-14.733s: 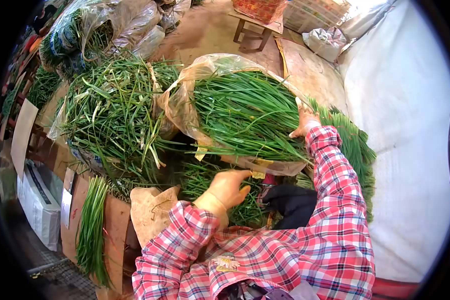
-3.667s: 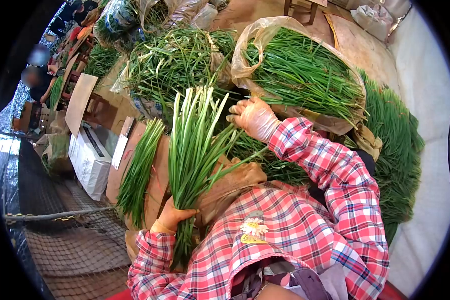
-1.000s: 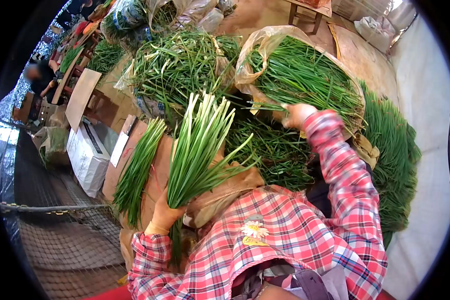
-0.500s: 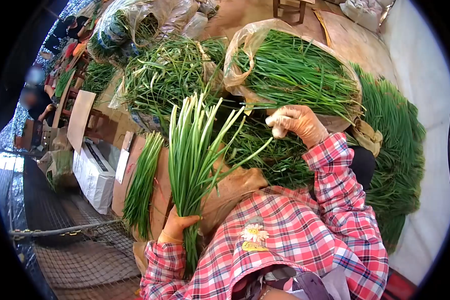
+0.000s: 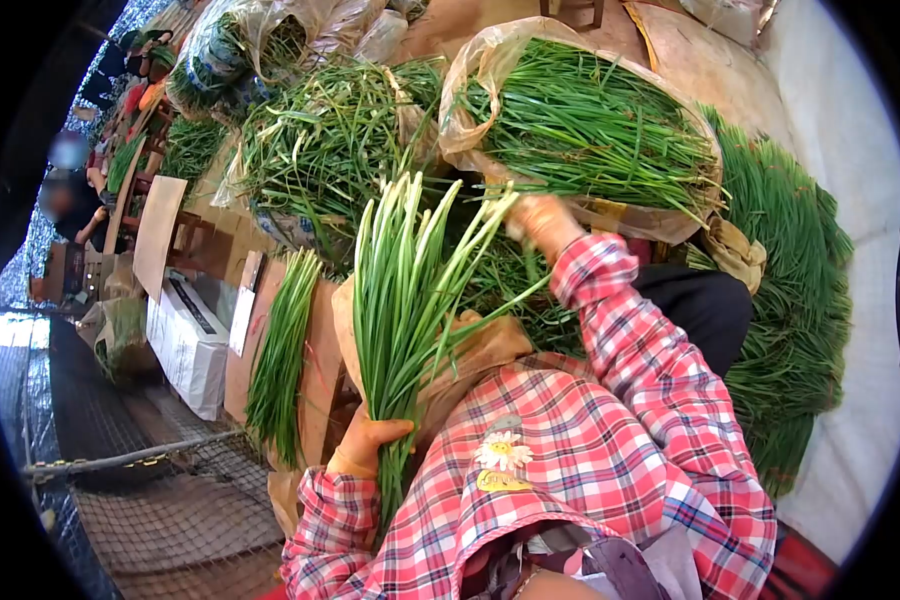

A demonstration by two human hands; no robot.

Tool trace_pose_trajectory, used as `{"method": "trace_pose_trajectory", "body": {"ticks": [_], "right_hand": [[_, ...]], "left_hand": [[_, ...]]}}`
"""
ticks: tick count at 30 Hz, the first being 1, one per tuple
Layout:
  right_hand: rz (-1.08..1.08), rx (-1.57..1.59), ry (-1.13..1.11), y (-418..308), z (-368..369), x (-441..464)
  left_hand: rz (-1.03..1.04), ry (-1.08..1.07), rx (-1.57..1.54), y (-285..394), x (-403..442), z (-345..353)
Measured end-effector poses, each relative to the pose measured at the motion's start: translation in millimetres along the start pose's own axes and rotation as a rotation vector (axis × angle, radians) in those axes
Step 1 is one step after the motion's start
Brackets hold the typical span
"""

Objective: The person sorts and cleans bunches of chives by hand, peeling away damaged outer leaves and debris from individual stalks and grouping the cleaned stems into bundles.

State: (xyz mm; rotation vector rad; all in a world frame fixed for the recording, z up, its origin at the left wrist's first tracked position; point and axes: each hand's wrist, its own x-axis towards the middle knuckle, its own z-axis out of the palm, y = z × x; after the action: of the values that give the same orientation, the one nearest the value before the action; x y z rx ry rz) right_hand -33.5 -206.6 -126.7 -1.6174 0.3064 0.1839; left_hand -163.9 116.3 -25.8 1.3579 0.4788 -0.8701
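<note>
My left hand [image 5: 370, 440] is wrapped round the lower part of a bunch of green stalks [image 5: 402, 300], whose pale ends point up and fan out. Near the pale tips on the bunch's right side is my right hand [image 5: 538, 222], blurred by motion; its fingers and anything between them cannot be made out. Just behind it lies a large heap of green stalks [image 5: 590, 130] in an open clear plastic bag [image 5: 460, 125]. Loose leaves [image 5: 520, 290] lie below that bag. A second, smaller bunch [image 5: 285, 360] rests on a board to the left.
A tangled leaf heap [image 5: 315, 150] stands behind the held bunch. Stacked green bundles [image 5: 790, 300] line the right, beside a white sheet [image 5: 870, 400]. At left are a white box [image 5: 188, 345], netting [image 5: 170, 520] and a rope. Far left, another person [image 5: 80, 215] sits by a table.
My right hand has moved left from beside the bag's front edge to the tips of the held bunch. My left hand still grips the bunch, slightly further right and higher in view.
</note>
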Motion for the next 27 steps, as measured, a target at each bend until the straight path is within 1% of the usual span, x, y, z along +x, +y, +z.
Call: {"method": "trace_pose_trajectory", "body": {"ticks": [1,2,3,4,5,6,7,9,10,12,13,14,15,16,17,19,20,21,22,23,24,25,27], "right_hand": [[0.056,0.242,0.051,-7,-19,-3],[0.143,0.356,0.110,-6,-33,0],[0.105,0.201,0.115,4,-45,11],[0.054,-0.026,0.160,-1,-51,8],[0.223,-0.045,0.226,-14,-62,5],[0.055,0.283,0.318,20,-86,22],[0.220,0.241,0.494,21,-107,31],[0.296,-0.165,0.165,3,-118,30],[0.197,-0.299,0.012,34,-122,44],[0.034,-1.245,-0.043,-45,-67,-13],[-0.004,-1.128,-0.243,-50,-56,-13],[-0.181,-1.041,-0.325,-55,-38,-22],[-0.317,-0.863,-0.398,-41,-19,-22],[-0.370,-0.828,-0.406,-46,4,-33],[-0.350,-0.785,-0.409,-57,22,-41],[-0.297,-0.816,-0.390,-58,59,-43],[-0.262,-0.839,-0.488,-58,74,-51],[-0.473,-0.738,-0.536,-41,87,-58],[-0.645,-0.630,-0.482,-41,90,-68],[-0.812,-0.518,-0.427,-42,89,-74],[-0.530,-0.069,-0.502,-45,76,-77],[-0.232,0.372,-0.552,-66,55,-83],[-0.041,1.169,-0.291,-77,21,-65]], "left_hand": [[0.001,-0.037,-0.009,0,-1,0],[0.013,-0.042,0.005,-2,0,-2],[0.016,-0.037,-0.002,0,1,-1],[-0.014,-0.028,0.008,1,-1,0],[-0.040,-0.021,0.020,1,-2,-1],[-0.038,-0.042,0.082,-3,1,-7],[-0.038,-0.039,0.075,-5,-2,-10],[-0.011,-0.070,-0.006,-9,-7,-13],[-0.015,-0.078,-0.028,-12,-5,-17],[-0.023,-0.063,-0.024,-9,-4,-15],[-0.027,-0.051,-0.020,-7,-2,-13],[-0.062,-0.039,-0.044,-7,-1,-13],[-0.062,-0.041,-0.040,-6,0,-11],[-0.035,-0.028,-0.024,-6,1,-7],[-0.007,-0.013,-0.008,-4,2,-2],[0.007,0.002,0.020,-5,5,1],[0.011,-0.012,0.011,-8,8,-2],[0.014,-0.027,0.001,-9,11,-3],[0.021,0.018,-0.025,-8,12,-2],[0.017,0.016,-0.019,-8,14,-4],[0.040,-0.043,-0.091,-10,17,-8],[0.064,-0.101,-0.166,-12,18,-10],[0.088,-0.064,-0.150,-15,16,-12]]}}
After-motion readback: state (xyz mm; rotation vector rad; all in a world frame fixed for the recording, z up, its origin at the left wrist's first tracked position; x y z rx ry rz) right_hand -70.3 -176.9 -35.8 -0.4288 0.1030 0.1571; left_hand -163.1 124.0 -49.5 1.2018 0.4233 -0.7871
